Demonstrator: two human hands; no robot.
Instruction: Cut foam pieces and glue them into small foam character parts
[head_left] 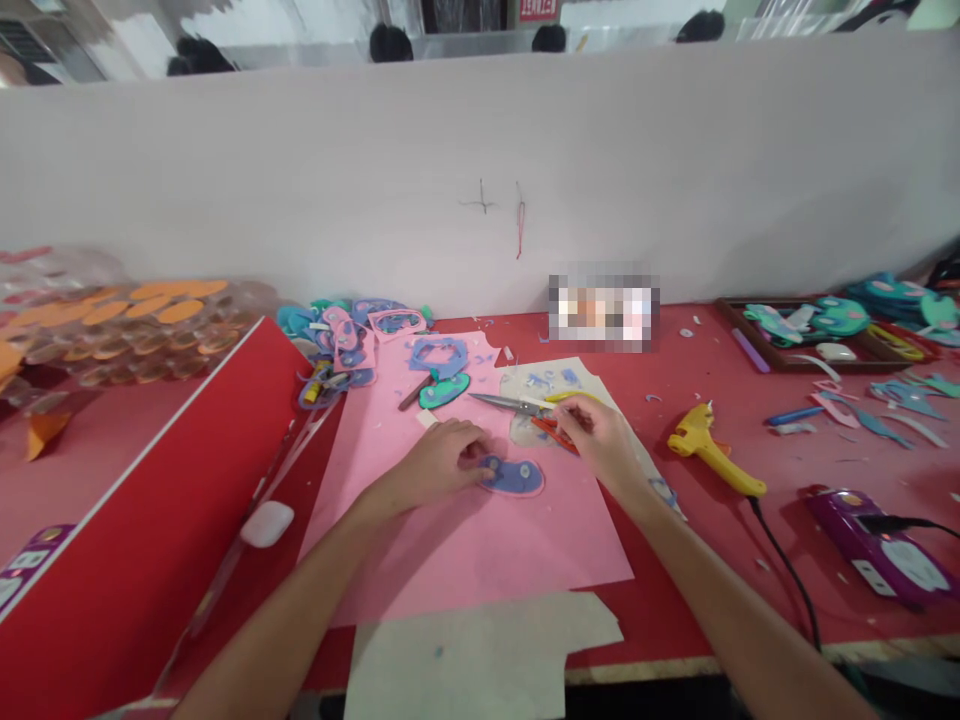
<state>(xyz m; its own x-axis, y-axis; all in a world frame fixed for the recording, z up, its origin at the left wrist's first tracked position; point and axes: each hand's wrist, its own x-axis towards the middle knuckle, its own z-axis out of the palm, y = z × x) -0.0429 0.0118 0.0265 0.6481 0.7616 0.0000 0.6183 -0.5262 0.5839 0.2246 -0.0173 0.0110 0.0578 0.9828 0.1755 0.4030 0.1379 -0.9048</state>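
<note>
My left hand (442, 460) rests knuckles-up on a pink foam sheet (465, 520), its curled fingers pressing the left end of a blue foam cut-out with a pink border (517, 476). My right hand (596, 435) lies just right of the cut-out, its fingers closed around the yellow and red handles of a pair of scissors (510, 404). The metal blades point left over the pink sheet. A teal and blue cut-out (444, 390) lies just beyond the blades.
A yellow glue gun (712, 452) with a black cord lies at the right, near a purple device (881, 545). Several foam pieces (352, 335) are piled at the back left, a tray of teal shapes (814, 325) at the back right. A red board (142, 530) slants at left.
</note>
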